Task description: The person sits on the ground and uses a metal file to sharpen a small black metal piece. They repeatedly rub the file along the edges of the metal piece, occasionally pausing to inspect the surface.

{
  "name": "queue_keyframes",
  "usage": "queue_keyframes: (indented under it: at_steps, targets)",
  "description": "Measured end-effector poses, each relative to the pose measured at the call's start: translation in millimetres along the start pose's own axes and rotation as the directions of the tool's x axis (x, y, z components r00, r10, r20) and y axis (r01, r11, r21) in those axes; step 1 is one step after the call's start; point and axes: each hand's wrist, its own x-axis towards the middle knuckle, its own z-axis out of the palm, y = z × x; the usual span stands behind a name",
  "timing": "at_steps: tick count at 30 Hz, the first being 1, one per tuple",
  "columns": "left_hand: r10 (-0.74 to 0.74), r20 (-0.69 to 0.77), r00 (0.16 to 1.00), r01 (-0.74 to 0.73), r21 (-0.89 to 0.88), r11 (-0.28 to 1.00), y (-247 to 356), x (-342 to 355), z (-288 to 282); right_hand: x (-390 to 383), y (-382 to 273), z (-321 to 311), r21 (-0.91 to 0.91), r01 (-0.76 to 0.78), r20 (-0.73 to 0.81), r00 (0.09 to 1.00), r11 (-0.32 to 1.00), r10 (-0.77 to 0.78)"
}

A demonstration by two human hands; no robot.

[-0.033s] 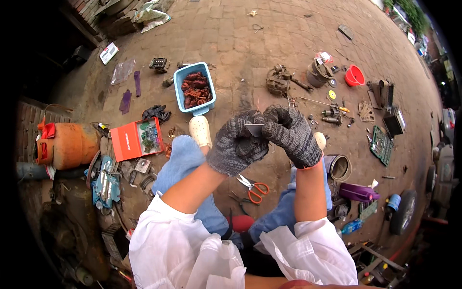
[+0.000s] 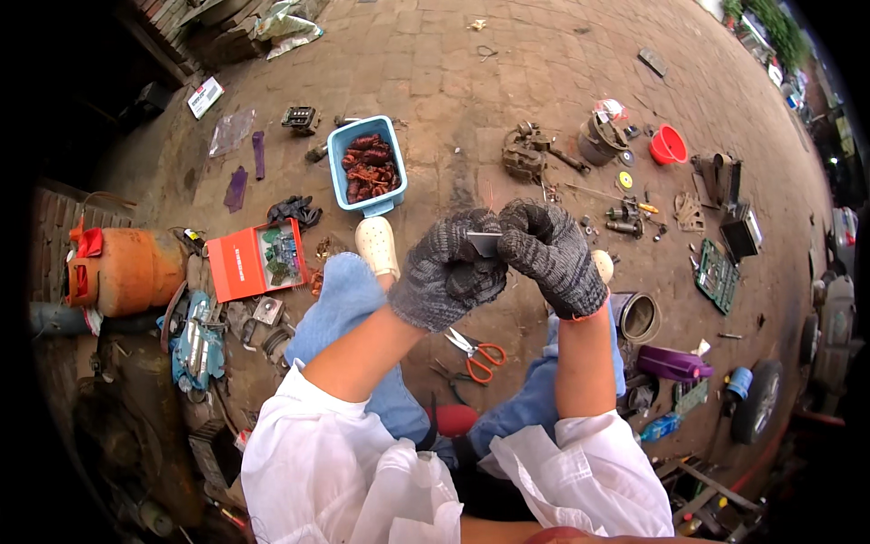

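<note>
Both my hands wear dark grey knitted gloves and meet above the gap between my knees. In my left hand (image 2: 451, 270), closed fingers hold a small flat grey metal piece (image 2: 483, 243), its pale face turned up. My right hand (image 2: 551, 254) is closed in a pinch against that piece's right end; what sits between its fingertips is hidden. A thin reddish strand (image 2: 491, 194) sticks up just beyond the fingertips. Below the hands, orange-handled scissors (image 2: 486, 361) lie open on the ground, beside dark-handled pliers (image 2: 451, 376).
Ahead left stands a blue basin (image 2: 396, 154) of reddish-brown coiled parts. An open red box (image 2: 237, 266) and an orange gas cylinder (image 2: 136, 272) are at left. Rightward lie greasy machine parts (image 2: 524, 154), a red bucket (image 2: 668, 145), a green tool case (image 2: 718, 276) and a metal cylinder (image 2: 638, 317).
The small metal piece has tilted slightly, showing a thinner face, and shifted a little to the right. My hands have barely moved and both stay closed.
</note>
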Motion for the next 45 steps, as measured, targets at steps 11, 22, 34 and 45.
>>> queue_keyframes:
  at_steps: [11,22,34,45]
  targets:
    - [-0.041,0.078,0.996,0.034,0.094,0.995,4.1,3.3,-18.6,6.4,10.7,1.6,0.211,0.053,-0.238,0.971,0.976,-0.002]
    - [0.102,-0.058,0.993,-0.059,0.509,0.859,4.6,2.8,9.1,2.6,-8.4,2.9,0.198,0.046,-0.410,0.911,0.979,0.040]
    - [0.552,0.254,0.794,-0.380,0.916,0.126,-13.4,9.1,7.9,1.6,-0.7,7.5,0.164,0.156,-0.490,0.870,0.974,-0.057]
    - [0.343,-0.165,0.925,-0.172,0.623,0.763,5.5,5.1,6.5,3.5,11.8,-4.4,-0.306,0.061,-0.283,0.947,0.950,-0.152]
